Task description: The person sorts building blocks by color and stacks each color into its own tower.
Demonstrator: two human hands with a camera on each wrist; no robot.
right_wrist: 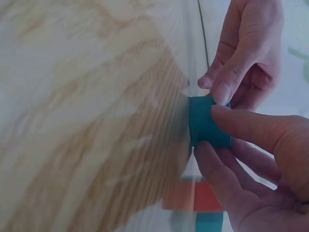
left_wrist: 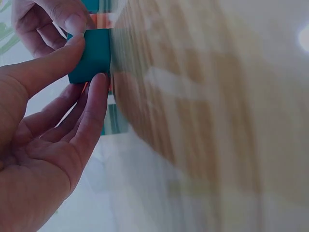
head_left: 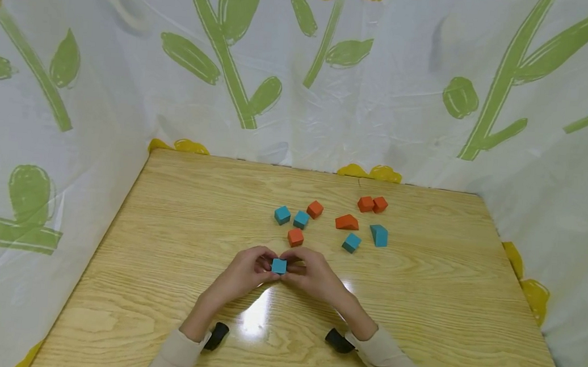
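A small blue cube sits between both hands near the middle of the wooden table. From its left side, my left hand pinches it with thumb and fingers. My right hand grips the same cube from the right. The left wrist view has the left thumb on one edge of the cube and a fingertip on the opposite edge. In the right wrist view the two thumbs nearly meet on the cube, its lower face at or close to the table top. Just beyond the hands lies a red cube.
Farther back lie two blue cubes beside a red cube. To the right are a red angled block, a blue cube, a blue angled block and two red cubes. Flower-patterned cloth borders the table.
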